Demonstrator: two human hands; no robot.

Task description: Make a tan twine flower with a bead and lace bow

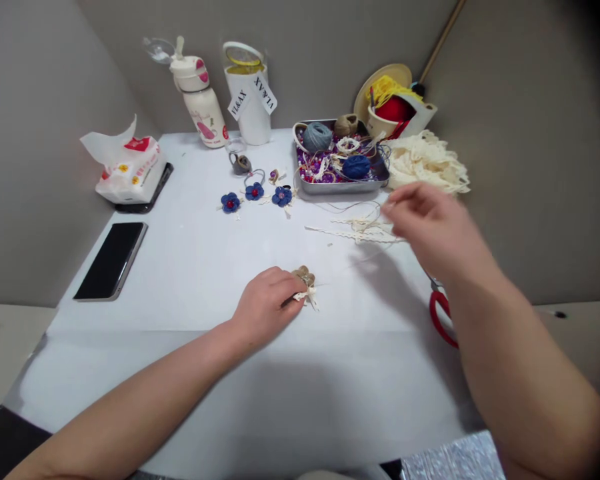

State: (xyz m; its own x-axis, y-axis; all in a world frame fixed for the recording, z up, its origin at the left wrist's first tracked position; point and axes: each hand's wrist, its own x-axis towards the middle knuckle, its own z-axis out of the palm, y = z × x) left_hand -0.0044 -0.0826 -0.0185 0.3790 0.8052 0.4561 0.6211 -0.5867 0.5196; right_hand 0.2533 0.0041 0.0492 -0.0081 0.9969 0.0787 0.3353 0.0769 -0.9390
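My left hand [270,298] rests on the white table with its fingers closed on a small brown flower ornament [304,275]. A cream lace bow [307,297] sits at the lower side of this flower. A thin strand sticks out to the right of it. My right hand [425,223] is raised at the right, its thumb and fingertips pinched together and slightly blurred. Fine thread runs close to those fingertips, but what they grip is too small to tell. Below it lie strips of cream lace [363,230]. Red-handled scissors [441,317] are partly hidden behind my right forearm.
Blue flower ornaments [255,191] lie mid-table. Behind is a metal tray [340,189] of beads and yarn balls, beside a lace heap [425,163]. A bottle [203,110], white container [253,110], tissue pack [133,170] and phone [111,261] stand around the back and left.
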